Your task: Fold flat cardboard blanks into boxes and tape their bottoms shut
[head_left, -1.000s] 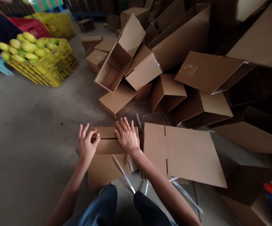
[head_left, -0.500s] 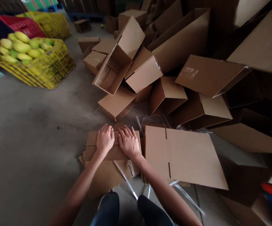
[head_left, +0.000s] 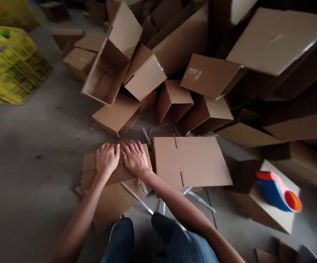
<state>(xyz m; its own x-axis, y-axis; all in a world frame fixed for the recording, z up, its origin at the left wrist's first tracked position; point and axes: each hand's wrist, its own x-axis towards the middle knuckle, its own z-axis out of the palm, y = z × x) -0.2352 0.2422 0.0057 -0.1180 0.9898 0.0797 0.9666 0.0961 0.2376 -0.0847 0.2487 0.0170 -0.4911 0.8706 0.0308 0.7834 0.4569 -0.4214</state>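
Note:
A small brown cardboard box (head_left: 111, 197) lies flattened on the concrete floor right in front of my knees. Both hands rest side by side on its folded top flap (head_left: 90, 162). My left hand (head_left: 107, 159) has its fingers curled over the flap and bears down on it. My right hand (head_left: 134, 159) lies flat beside it, fingers stretched forward and touching the left hand. A flat, slotted cardboard blank (head_left: 191, 160) lies just right of my right hand.
A big heap of assembled brown boxes (head_left: 172, 73) fills the back and right. A yellow plastic crate (head_left: 13, 69) stands far left. A blue, red and orange tape dispenser (head_left: 277, 190) lies on a box at right. Clear plastic straps (head_left: 138, 199) lie near my knees.
My left hand moved right from the flap's left edge, closing the flap down, and now lies against my right hand. The camera has swung right and down; the crate slid to the left edge.

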